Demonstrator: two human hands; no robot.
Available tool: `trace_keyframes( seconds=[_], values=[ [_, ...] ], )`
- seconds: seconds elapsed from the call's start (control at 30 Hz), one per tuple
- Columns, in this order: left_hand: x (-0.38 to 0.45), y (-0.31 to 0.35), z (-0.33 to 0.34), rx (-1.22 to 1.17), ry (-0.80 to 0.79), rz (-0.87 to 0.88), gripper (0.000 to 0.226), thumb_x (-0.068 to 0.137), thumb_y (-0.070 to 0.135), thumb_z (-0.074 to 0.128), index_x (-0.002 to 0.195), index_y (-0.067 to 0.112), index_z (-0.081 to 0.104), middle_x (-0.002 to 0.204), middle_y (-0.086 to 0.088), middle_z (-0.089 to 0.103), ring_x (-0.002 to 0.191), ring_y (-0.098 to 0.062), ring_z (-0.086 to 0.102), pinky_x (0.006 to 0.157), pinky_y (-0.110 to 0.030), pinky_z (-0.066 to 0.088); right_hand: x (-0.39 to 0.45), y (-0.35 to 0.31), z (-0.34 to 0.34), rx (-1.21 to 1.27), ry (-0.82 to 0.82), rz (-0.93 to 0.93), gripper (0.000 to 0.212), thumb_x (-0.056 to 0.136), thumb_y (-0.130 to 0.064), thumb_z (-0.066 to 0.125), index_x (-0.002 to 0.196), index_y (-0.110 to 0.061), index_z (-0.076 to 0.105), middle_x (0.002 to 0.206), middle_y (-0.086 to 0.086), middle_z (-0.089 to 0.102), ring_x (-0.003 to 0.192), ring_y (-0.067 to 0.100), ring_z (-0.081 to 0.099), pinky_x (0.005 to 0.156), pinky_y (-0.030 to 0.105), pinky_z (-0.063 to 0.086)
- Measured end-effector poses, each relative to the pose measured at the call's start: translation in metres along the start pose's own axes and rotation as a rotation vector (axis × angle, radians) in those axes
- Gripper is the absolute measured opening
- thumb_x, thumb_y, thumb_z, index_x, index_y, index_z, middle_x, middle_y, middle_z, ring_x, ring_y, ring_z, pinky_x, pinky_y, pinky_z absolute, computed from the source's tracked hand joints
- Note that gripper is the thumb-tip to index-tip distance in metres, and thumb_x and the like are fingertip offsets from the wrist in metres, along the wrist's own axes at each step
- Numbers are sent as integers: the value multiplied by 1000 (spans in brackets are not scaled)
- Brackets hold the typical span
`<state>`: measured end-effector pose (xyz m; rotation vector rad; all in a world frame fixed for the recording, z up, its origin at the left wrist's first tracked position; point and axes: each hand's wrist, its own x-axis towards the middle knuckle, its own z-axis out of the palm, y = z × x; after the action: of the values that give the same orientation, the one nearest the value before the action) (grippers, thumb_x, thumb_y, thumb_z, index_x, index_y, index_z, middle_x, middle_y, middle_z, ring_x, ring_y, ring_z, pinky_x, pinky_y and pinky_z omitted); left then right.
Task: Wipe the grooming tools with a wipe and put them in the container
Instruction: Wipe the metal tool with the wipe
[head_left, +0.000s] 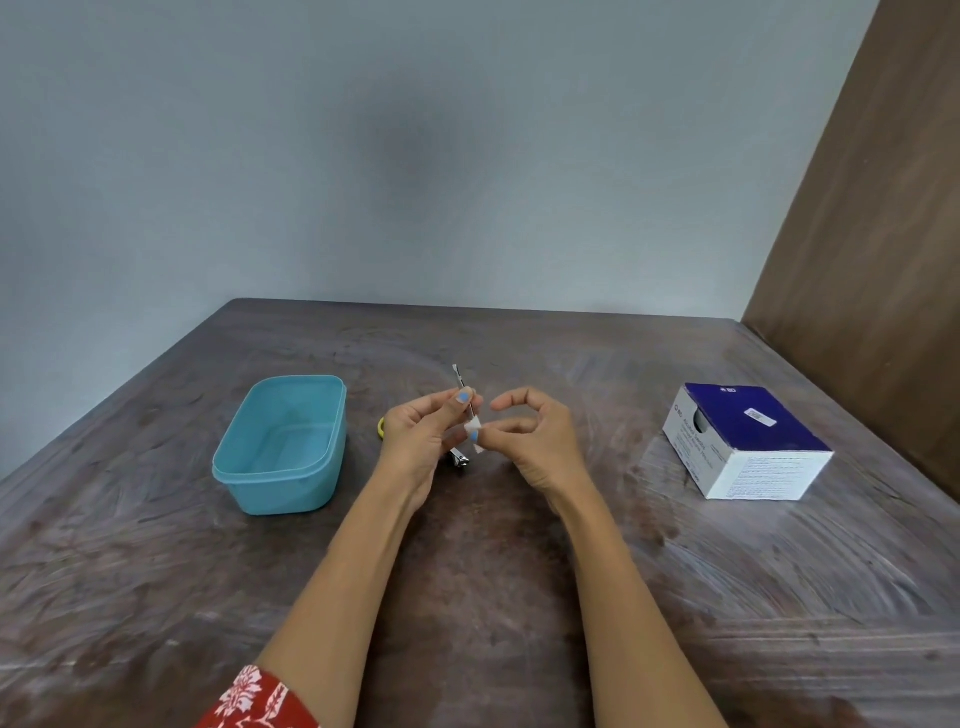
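On the blue-and-white box (748, 441), "BD" is readable.

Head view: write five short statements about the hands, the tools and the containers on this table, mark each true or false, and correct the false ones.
1. The left hand holds a thin metal tool. True.
2. The teal container already has tools in it. False: nothing shows inside it.
3. The right hand pinches a small white wipe against the tool. True.
4. The blue and white box stands to the left of the container. False: it stands far to the right, past the right hand.
5. A nail clipper lies on the table below the hands. True.
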<state>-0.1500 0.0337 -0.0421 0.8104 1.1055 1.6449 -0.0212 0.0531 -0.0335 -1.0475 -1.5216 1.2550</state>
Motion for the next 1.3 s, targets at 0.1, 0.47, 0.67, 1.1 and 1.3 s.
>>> trace_keyframes(
  seconds=[0.1,0.47,0.67,1.1,1.3],
  values=[
    [-1,-1,1,13,-24,7,16,86,11,60,94,-1,68,86,-6,71,83,-18,65,78,-32,55,-1,-3,0,65,32,-35,31,70,-5,78,92,-14,58,72,6,74,71,15,71,61,13,50],
    [-3,-1,3,3,-23,18,14,85,6,60,95,-2,67,76,0,73,75,-10,68,73,-23,56,0,-3,1,25,50,-40,33,71,-11,79,92,-20,56,70,2,74,68,11,70,59,16,49],
    [-4,1,1,4,-8,17,13,85,9,60,92,1,68,78,1,73,84,-12,65,87,-34,51,0,0,0,-54,23,-3,34,69,-12,81,90,-22,56,69,1,73,63,6,67,63,22,46],
    [-3,-2,1,83,-23,7,17,84,9,62,96,-1,68,82,1,74,82,-12,66,80,-26,53,1,0,-2,-15,40,-16,34,69,-11,80,88,-21,53,69,3,73,64,8,67,59,17,47],
    [-3,-1,0,78,-17,10,15,86,10,59,97,4,67,79,3,74,79,-6,69,78,-24,53,1,1,-2,18,59,-12,36,69,-9,80,91,-18,54,72,5,74,65,10,67,57,15,48]
  ],
)
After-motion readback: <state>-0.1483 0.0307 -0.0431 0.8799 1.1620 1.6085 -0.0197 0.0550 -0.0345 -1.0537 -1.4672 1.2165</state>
